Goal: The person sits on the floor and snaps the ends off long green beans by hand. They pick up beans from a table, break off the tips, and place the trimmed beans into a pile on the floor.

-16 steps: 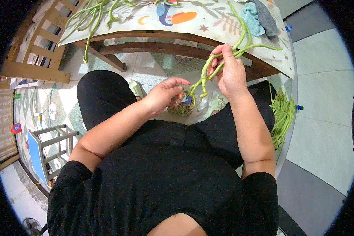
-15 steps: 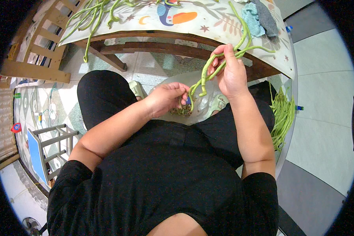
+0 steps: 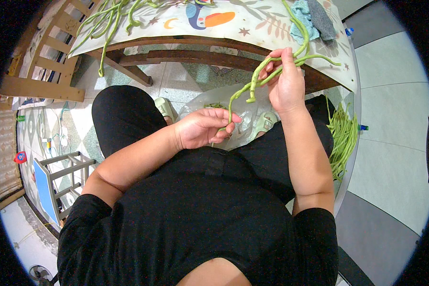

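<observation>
Hands — two [image 3: 202, 127] [image 3: 286, 86]; long beans [image 3: 252, 85] — two.

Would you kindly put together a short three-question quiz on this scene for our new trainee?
1. True or false: the right hand is raised higher than the left hand.
2. What do both hands hold? A) a blue cloth B) long green beans C) a sandal
3. Fill in: below the hands, between the knees, lies a clear plastic ____.

Key
1. True: the right hand is up near the table edge, the left hand lower, by the lap.
2. B: the right hand grips the bent beans, the left pinches the lower end of one.
3. Bag, with green pieces in it.
</observation>
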